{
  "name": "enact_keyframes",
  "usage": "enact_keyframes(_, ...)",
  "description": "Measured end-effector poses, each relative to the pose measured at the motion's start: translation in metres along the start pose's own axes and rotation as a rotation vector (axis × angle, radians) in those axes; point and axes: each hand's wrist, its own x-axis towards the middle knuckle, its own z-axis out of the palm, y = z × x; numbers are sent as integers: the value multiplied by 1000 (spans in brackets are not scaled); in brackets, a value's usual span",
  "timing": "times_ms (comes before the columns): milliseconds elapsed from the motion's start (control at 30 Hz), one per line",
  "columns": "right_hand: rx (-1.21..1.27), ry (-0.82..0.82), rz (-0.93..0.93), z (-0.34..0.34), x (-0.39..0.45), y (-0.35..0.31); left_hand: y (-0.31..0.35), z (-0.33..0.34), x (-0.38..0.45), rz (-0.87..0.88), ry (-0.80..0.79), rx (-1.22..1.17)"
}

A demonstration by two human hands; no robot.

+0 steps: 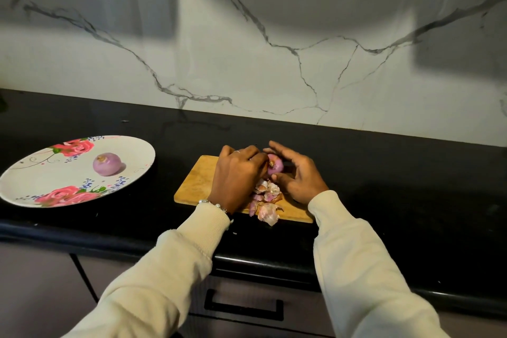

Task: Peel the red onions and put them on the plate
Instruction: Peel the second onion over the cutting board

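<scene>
A black counter (384, 173) runs below a marble wall, and on it a flowered plate (41, 181) sits well to the left of a wooden cutting board (197, 181), with bare counter between them. One peeled onion (107, 164) already lies on the plate near its middle. The second onion (275, 164) is held just above the far part of the board, between the two hands, its root end turned toward the camera and a little to the left. The left hand (237, 173) is the one on the plate's side, so the carry across looks like its job. Its fingers curl against the onion's left flank, apparently picking at skin there. The right hand (295, 173) cups the onion from the right, fingers spread and lightly bent, thumb underneath. Loose skins (267, 200) lie heaped on the board's near edge, under the hands.
</scene>
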Motion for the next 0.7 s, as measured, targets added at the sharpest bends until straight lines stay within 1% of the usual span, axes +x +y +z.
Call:
enact_keyframes(133, -7, 3, 21, 0, -1, -2, 2, 1, 0, 41, -15, 60)
enact_keyframes(200, -10, -3, 36, 1, 0, -2, 3, 1, 1, 30, -29, 63)
enact_keyframes(333, 15, -8, 58, 3, 0, -3, 4, 5, 2, -85, -69, -24)
enact_keyframes(467, 64, 32, 60, 1, 0, -5, 3, 1, 4, -219, -83, -194)
enact_keyframes(533, 64, 42, 54, 1, 0, -3, 2, 0, 2, -198, -59, -221)
enact_keyframes(700, 1, 14, 16, 2, 0, 1, -1, -2, -1, -110, -61, -201)
